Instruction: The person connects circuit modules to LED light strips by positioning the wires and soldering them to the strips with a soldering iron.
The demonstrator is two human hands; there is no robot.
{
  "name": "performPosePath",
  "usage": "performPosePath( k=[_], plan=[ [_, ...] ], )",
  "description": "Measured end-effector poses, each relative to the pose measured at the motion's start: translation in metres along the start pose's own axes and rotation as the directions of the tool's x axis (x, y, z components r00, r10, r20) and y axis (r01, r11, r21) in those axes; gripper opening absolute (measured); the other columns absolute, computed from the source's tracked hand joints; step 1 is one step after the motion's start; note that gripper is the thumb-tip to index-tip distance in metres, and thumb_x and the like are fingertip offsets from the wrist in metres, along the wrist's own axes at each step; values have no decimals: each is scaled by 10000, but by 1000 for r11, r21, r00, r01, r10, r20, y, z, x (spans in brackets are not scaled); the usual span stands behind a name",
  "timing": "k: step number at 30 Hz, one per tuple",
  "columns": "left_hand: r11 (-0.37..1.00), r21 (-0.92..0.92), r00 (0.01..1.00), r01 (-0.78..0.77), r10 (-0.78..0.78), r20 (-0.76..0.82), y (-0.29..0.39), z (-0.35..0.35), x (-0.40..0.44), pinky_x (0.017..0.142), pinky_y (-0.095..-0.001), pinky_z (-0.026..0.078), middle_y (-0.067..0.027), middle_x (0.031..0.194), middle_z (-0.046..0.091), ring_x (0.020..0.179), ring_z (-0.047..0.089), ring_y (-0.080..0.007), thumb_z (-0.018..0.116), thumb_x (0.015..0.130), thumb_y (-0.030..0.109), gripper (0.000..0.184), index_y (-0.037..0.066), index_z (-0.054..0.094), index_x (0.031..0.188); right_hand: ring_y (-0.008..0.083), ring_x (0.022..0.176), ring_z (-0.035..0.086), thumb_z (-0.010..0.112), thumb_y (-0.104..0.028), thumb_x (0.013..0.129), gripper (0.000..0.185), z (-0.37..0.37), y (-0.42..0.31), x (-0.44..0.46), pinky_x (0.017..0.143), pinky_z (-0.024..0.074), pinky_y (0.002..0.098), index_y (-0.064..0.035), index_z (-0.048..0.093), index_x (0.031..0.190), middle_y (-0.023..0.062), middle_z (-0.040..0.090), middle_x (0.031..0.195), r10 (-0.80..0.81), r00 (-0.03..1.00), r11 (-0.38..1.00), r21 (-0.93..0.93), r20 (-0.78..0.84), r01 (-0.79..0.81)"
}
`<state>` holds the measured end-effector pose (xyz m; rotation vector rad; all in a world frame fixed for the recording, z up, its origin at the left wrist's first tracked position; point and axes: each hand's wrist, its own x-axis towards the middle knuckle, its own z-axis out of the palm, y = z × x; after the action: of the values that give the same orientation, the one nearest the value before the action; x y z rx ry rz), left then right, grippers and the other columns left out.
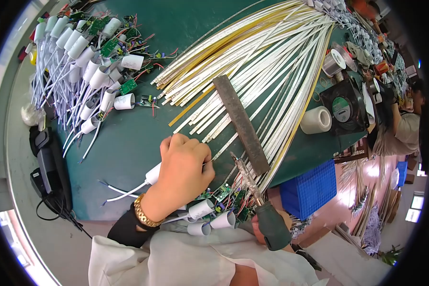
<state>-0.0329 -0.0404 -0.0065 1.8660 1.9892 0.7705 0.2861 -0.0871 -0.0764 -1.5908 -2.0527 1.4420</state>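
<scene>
Head view: the left hand (183, 164) is at the centre of the frame, its grip drawn closed with the fingers curled in; what they hold is hidden, so I cannot tell. A white tube (153, 174) with a grey cable lies just beside it. At lower right of centre, the right hand (258, 229) has its grip wrapped round the dark handle of a soldering iron (255, 191), whose tip points up beside a metal bar (240, 125) lying across long white and yellow strips (252, 62).

More open-ended tubes (99, 76) crowd the upper left, several with green circuit boards (127, 86) and wires spilling from their mouths; a smaller group (222, 219) sits below the left hand. Right of the strips are a wire spool (334, 62), a white roll (315, 119) and a black fan (344, 107).

Bare green surface (112, 159) gives room left of the left hand. Past the sloping right edge is a blue basket (311, 190), its contents unclear.
</scene>
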Motion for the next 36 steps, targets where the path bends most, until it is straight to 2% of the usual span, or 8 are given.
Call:
performPosePath(
  k=[9, 12, 19, 23, 25, 28, 33, 36],
  plan=[
    [985, -167, 994, 44, -27, 107, -14, -25, -18, 670, -355, 507, -137, 871, 603, 733, 619, -300, 641, 827, 0, 172, 3, 659, 998, 258, 748, 621, 728, -64, 769, 183, 7, 63, -10, 648, 504, 359, -74, 653, 935, 77, 650, 818, -37, 993, 997, -57, 116, 43],
    [974, -228, 994, 9, 16, 108, 0, -8, -25, 649, -381, 520, -148, 845, 614, 707, 627, -313, 634, 810, 4, 208, 14, 675, 1014, 261, 735, 618, 723, -89, 768, 150, 17, 52, -17, 643, 498, 362, -77, 652, 900, 88, 649, 805, -182, 983, 932, -325, -36, 161],
    [969, -170, 946, -181, 219, 238, 12, 0, -27, 632, -417, 509, -106, 815, 574, 718, 608, -301, 639, 770, 5, 333, 66, 668, 1096, 226, 620, 628, 750, -240, 787, 160, -6, -44, -2, 596, 512, 327, -104, 696, 851, 40, 652, 708, -409, 907, 872, -336, -103, 355],
    [917, -382, 919, -111, 241, 312, -2, -30, -29, 690, -375, 526, -98, 910, 626, 832, 635, -285, 635, 749, 5, 269, 70, 691, 1004, 174, 756, 630, 611, -137, 914, 156, -18, -62, 2, 658, 542, 286, -22, 636, 1015, 46, 631, 848, 53, 996, 990, -134, 69, -44],
    [956, -115, 961, -271, 262, -85, -34, -53, -9, 731, -405, 524, -117, 944, 631, 859, 624, -325, 632, 744, -23, 200, 31, 659, 934, 179, 717, 620, 603, -154, 917, 144, -12, -53, 5, 630, 530, 291, -26, 639, 973, 51, 629, 817, -47, 998, 987, -150, 37, 53],
    [907, 395, 853, 148, 85, -515, -77, -94, 10, 827, -451, 470, -145, 971, 601, 925, 576, -374, 667, 733, -24, 288, -2, 619, 1017, 186, 658, 606, 590, -181, 923, 157, -2, -35, 3, 587, 511, 299, -33, 643, 909, 59, 627, 770, -185, 983, 967, -182, -18, 178],
    [912, 303, 892, 275, -124, -435, -126, -108, -3, 778, -416, 474, -122, 928, 618, 870, 590, -327, 705, 777, 10, 196, 26, 609, 947, 196, 579, 587, 573, -216, 930, 216, 3, -36, 7, 531, 487, 309, -42, 648, 824, 68, 623, 708, -370, 923, 906, -263, -107, 333],
    [961, 171, 900, 217, -130, -416, -125, -108, -1, 743, -362, 474, -111, 850, 607, 790, 589, -274, 677, 799, -5, 153, 13, 580, 916, 187, 508, 575, 635, -146, 879, 158, -8, -67, 13, 481, 458, 280, -39, 672, 769, 33, 616, 631, 25, 995, 999, -33, -95, -28]
  ],
)
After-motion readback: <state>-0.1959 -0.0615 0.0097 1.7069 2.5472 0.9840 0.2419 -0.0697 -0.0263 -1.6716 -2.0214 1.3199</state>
